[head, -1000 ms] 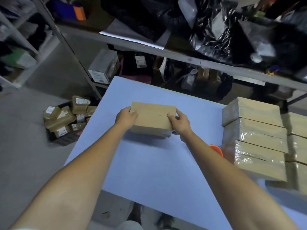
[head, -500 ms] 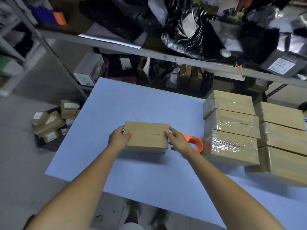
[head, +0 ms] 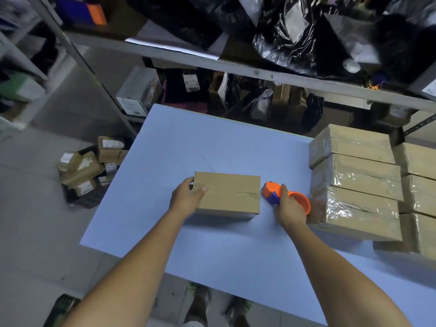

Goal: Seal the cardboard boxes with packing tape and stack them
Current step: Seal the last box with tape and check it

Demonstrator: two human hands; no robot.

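A plain cardboard box (head: 227,193) lies flat on the pale blue table (head: 212,244), its top seam running left to right. My left hand (head: 186,197) grips the box's left end, thumb on top. My right hand (head: 289,208) is closed around an orange and blue tape dispenser (head: 274,193), whose nose sits just off the box's right end. To the right stands a stack of taped boxes (head: 356,182), three high, with a second stack (head: 418,185) behind it at the frame edge.
Metal shelving (head: 236,67) crowded with black bags and cartons runs along the table's far side. A heap of small labelled parcels (head: 87,166) sits on the floor at the left. The table's near edge crosses above my feet.
My right hand left the box's right end and took hold of the tape dispenser, bringing its nose beside the box. The left hand stays on the left end. The head view shifted.
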